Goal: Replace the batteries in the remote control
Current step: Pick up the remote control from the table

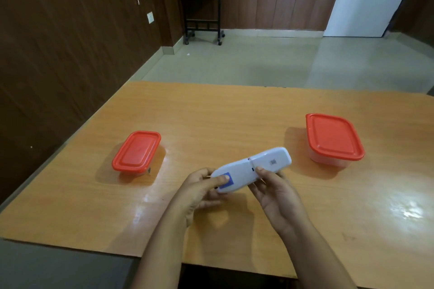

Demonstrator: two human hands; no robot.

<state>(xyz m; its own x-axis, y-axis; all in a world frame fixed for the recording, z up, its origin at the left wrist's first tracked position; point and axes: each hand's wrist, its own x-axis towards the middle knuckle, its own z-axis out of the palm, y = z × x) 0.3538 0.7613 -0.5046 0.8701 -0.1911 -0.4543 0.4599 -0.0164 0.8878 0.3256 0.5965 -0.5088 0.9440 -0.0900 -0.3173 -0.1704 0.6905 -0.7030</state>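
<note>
1. nearest, two bare hands hold a white remote control (251, 169) above the table (211, 112), back side up.
2. the left hand (202, 189) has its grip closed on the near end, thumb on a blue patch.
3. the right hand (274, 192) closes its grip at the middle, by a seam.
4. the remote's long axis runs from near left to far right; the far end is free.
5. farther off, two red-lidded boxes, left (136, 151) and right (333, 139), sit well apart.

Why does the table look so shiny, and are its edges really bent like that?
Head view: overhead light glares off the glossy table, strongest at right; the wide-angle lens bows its edges; the containers cast soft shadows; the remote stays fairly sharp.
</note>
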